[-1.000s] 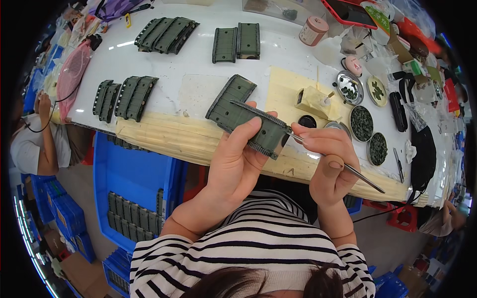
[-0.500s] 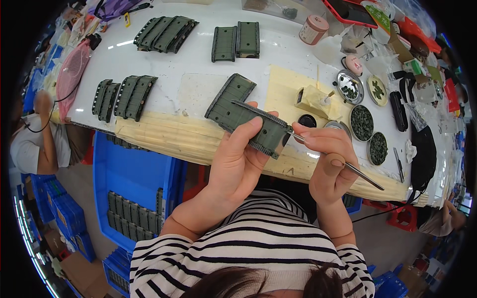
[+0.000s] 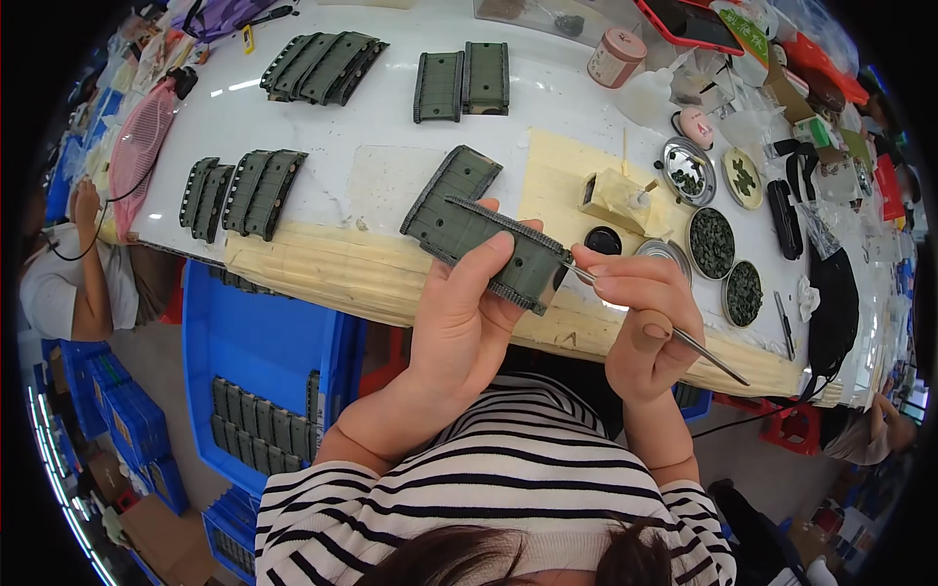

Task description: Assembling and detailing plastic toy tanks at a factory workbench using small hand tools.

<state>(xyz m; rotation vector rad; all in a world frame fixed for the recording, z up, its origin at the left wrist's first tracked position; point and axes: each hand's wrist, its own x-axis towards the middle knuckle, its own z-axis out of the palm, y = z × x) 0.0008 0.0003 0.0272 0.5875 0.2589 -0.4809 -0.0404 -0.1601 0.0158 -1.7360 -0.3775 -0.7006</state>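
Note:
My left hand (image 3: 457, 317) grips a dark green rectangular panel (image 3: 532, 266) with ridged edges and small dark holes, thumb on top and fingers beneath. In my right hand (image 3: 645, 313) is a slim metal hand tool (image 3: 711, 357), held like a pen, its shaft slanting down to the right. Its tip meets the panel's right end, where the exact contact is too small to make out. A tan cover wraps one right fingertip. Another green panel (image 3: 467, 174) lies on the table just beyond the held one, which partly hides it.
More green panels (image 3: 325, 68) lie farther back and at left. On the right stand round tins (image 3: 711, 242) of dark green bits, a paper-wrapped block (image 3: 616, 198) and a black lid (image 3: 603, 240). A blue crate (image 3: 264, 337) with panels sits below the table edge.
The right hand and the metal tool have shifted very slightly, the tool's rear end moving a little left and down. The held panel is almost unmoved.

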